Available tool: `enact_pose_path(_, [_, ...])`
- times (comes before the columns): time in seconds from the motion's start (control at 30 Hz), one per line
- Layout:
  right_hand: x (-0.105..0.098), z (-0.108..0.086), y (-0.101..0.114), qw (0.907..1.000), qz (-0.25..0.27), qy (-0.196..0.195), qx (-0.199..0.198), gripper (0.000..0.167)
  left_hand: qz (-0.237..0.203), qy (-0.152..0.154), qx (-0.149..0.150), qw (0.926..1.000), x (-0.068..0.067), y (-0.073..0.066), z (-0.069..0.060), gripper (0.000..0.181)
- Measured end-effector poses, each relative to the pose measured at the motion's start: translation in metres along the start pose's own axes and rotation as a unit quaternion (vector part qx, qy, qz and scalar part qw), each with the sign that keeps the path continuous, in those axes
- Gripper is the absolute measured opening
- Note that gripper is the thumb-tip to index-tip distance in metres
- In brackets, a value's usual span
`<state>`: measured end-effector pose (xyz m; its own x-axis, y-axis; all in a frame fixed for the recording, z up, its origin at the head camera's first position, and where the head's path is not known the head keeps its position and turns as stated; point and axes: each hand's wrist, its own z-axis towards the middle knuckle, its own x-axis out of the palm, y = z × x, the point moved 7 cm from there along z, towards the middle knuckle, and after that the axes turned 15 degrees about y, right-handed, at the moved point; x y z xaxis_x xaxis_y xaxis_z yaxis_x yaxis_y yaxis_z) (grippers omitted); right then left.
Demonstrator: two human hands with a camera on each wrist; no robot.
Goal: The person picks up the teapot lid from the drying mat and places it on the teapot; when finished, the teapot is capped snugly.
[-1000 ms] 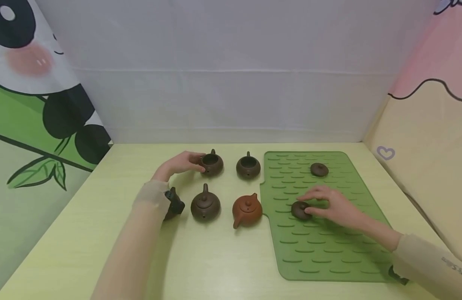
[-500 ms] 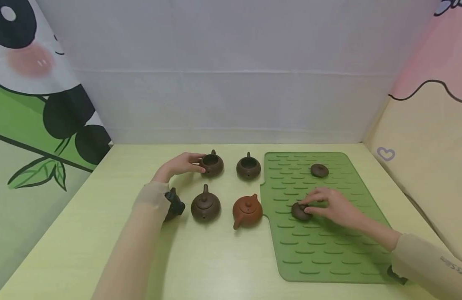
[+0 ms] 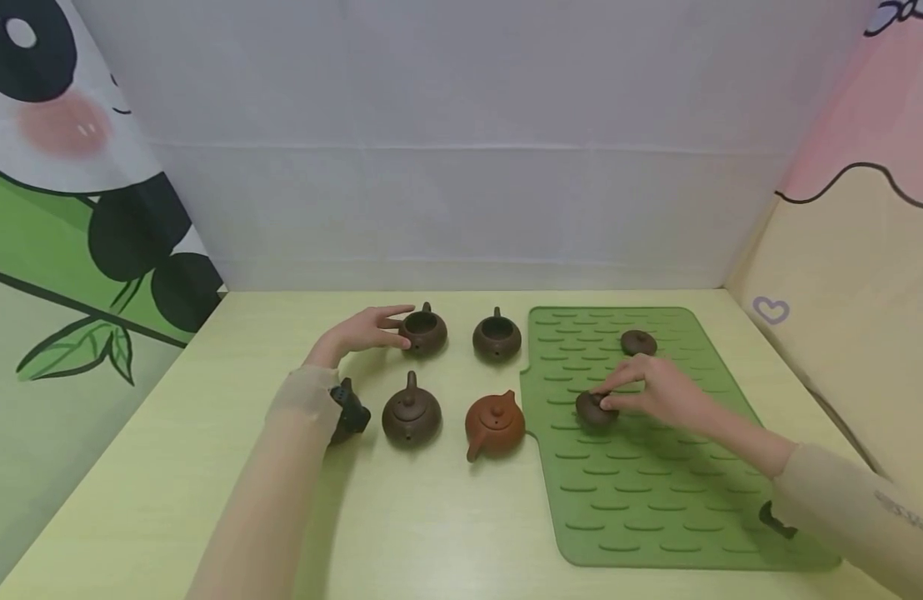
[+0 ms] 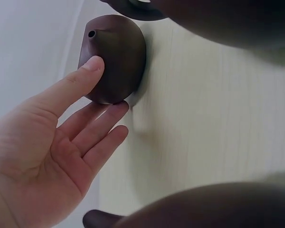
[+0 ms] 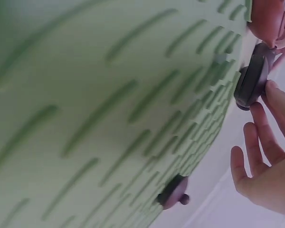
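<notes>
At the back left, my left hand [image 3: 366, 328] touches the side of a dark lidless teapot [image 3: 424, 332]; in the left wrist view the thumb of that hand [image 4: 61, 142] rests beside the spout of the pot [image 4: 116, 57] and other fingertips are at its lower side. Over the green mat [image 3: 641, 500], my right hand [image 3: 667, 392] pinches a dark lid [image 3: 596, 410] between thumb and fingers. The right wrist view shows this lid [image 5: 252, 80] raised off the mat in the right hand [image 5: 270, 156], its other fingers loosely bent.
A second lid [image 3: 638, 342] lies at the mat's back. Another lidless pot [image 3: 496, 335] stands left of the mat. Nearer are a lidded brown teapot [image 3: 411, 416] and a reddish teapot [image 3: 495, 425]. A dark object [image 3: 351, 412] is beside my left wrist.
The lid in my right hand has come up off the mat and moved slightly left and back with the hand. The fingers of my left hand have spread a little at the pot.
</notes>
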<state>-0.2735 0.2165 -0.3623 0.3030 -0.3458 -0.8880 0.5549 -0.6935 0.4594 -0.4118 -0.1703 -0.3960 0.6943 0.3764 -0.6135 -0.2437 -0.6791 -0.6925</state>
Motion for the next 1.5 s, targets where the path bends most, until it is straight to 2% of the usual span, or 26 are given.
enact_pose_path(0.17, [-0.008,0.012,0.006,0.9998,-0.020,-0.003,0.005,0.019,-0.013,-0.002,0.014,0.9998,0.001,-0.004,-0.002,0.073])
enact_pose_path(0.3, [-0.017,0.027,0.013,0.9999,-0.014,-0.007,0.004,0.021,-0.011,-0.004,0.008,0.9999,0.002,-0.004,-0.002,0.070])
enact_pose_path(0.53, [-0.040,0.064,0.031,0.9997,0.006,-0.021,-0.005,0.021,-0.011,-0.005,0.006,0.9999,0.002,-0.002,-0.004,0.071])
enact_pose_path(0.7, [-0.047,0.092,0.041,0.9993,0.026,-0.027,-0.004,0.023,-0.011,-0.012,0.007,0.9998,0.001,0.000,-0.004,0.070])
enact_pose_path(0.9, [-0.048,0.126,0.043,0.9953,0.067,-0.070,-0.008,0.023,-0.005,-0.012,0.011,0.9999,0.001,-0.003,-0.002,0.070])
enact_pose_path(1.07, [-0.048,0.148,0.042,0.9928,0.075,-0.093,-0.006,0.025,-0.005,-0.006,0.015,0.9999,0.003,-0.005,0.002,0.071])
enact_pose_path(1.2, [-0.048,0.166,0.045,0.9932,0.080,-0.084,0.000,0.026,-0.001,-0.010,0.014,0.9999,0.002,-0.004,0.003,0.071])
enact_pose_path(1.4, [-0.052,0.199,0.054,0.9954,0.085,-0.043,-0.005,0.023,0.004,-0.016,0.010,0.9998,0.000,-0.002,0.000,0.071])
enact_pose_path(1.5, [-0.053,0.212,0.058,0.9930,0.112,-0.037,-0.009,0.023,0.001,-0.017,0.010,0.9998,-0.001,-0.003,-0.004,0.071])
